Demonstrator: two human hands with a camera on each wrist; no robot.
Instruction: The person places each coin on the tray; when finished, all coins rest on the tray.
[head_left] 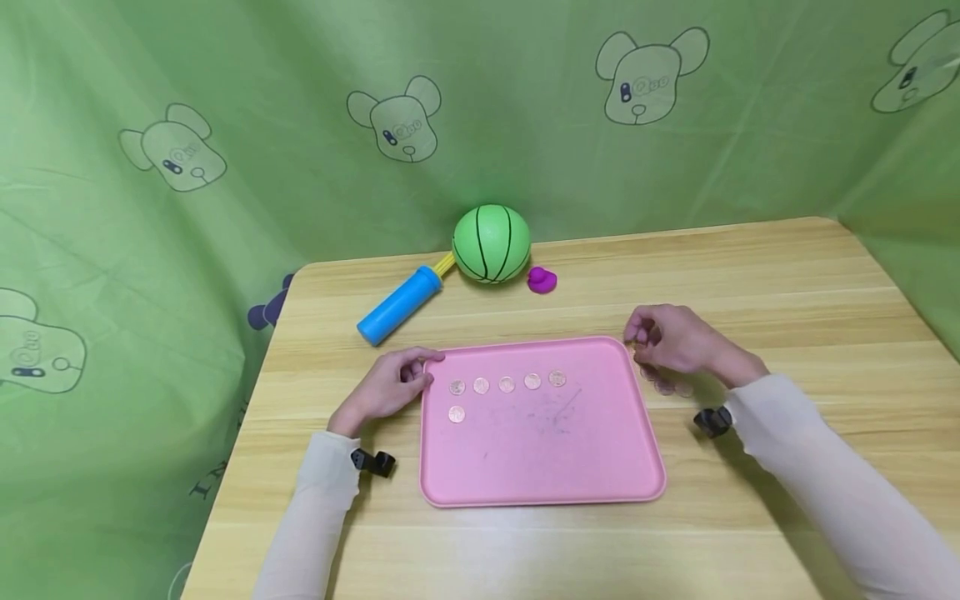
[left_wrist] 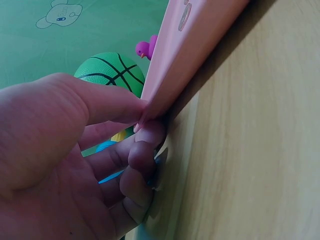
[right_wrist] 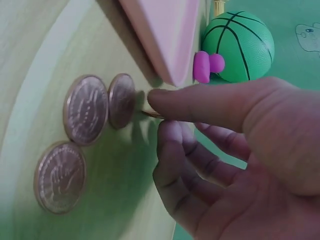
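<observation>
My left hand (head_left: 386,385) grips the far left corner of a pink tray (head_left: 540,467), thumb on the rim and fingers under it in the left wrist view. In the tray, several coins (head_left: 507,384) make a row along the far side, and a single coin (head_left: 457,414) lies below the row's left end. Beyond the tray's far right corner, my right hand (head_left: 678,337) pinches a coin (right_wrist: 152,114) edge-on between thumb and finger. Three coins (right_wrist: 86,110) lie on the table close by that hand.
Behind the tray are a green ball (head_left: 491,244) with black lines, a blue pump (head_left: 400,305) with a yellow end, and a small purple toy duck (head_left: 542,280). The wooden table (head_left: 810,333) backs onto a green curtain (head_left: 525,125).
</observation>
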